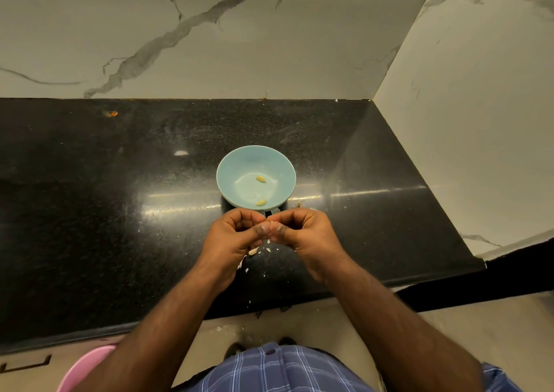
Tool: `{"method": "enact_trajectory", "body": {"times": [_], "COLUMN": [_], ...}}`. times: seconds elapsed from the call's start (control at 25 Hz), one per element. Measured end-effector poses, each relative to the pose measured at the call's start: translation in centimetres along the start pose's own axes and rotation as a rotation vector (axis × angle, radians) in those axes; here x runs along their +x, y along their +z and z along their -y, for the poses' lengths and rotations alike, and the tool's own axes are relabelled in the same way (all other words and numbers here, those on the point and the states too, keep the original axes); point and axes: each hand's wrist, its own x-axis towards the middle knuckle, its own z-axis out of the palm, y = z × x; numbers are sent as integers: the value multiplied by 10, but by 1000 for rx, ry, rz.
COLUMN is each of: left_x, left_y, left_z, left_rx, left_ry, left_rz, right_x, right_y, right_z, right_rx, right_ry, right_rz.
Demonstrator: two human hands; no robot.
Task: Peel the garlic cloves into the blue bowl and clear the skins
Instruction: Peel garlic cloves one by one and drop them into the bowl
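Note:
The blue bowl [239, 163] stands on the black counter [120, 211] with two peeled yellowish garlic cloves [261, 179] inside. Just in front of the bowl my left hand [233, 235] and my right hand [302, 232] meet, fingers curled, thumbs and fingertips pinching a small garlic clove [271, 221] between them; most of it is hidden. Another clove or skin piece [252, 252] peeks out under my left hand. Several small white skin flakes [271, 249] lie on the counter below my hands.
Marble walls close the counter at the back and right. The counter's front edge runs just under my forearms. A pink tub [87, 364] sits on the floor at lower left. More skin bits lie on the floor [227, 328].

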Motion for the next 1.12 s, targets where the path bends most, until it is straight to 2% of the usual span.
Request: {"method": "enact_trajectory", "body": {"times": [0.28,0.6,0.96,1.12], "left_x": [-1,-1,-6,-7], "left_y": [0,-4,-6,-4], "left_z": [-2,-5,-8,-9], "left_rx": [-3,-81,-128,-123], "left_ry": [-2,-33,-23,-2], "left_rz": [30,26,96,75], "right_x": [2,-2,-4,-4], "right_y": [4,3,4,6], "right_z": [-9,-1,1,-3], "right_rx": [-88,0,-92,-124], "right_ry": [-75,-61,-233,-231], "right_rz": [-74,28,-25,-40]}}
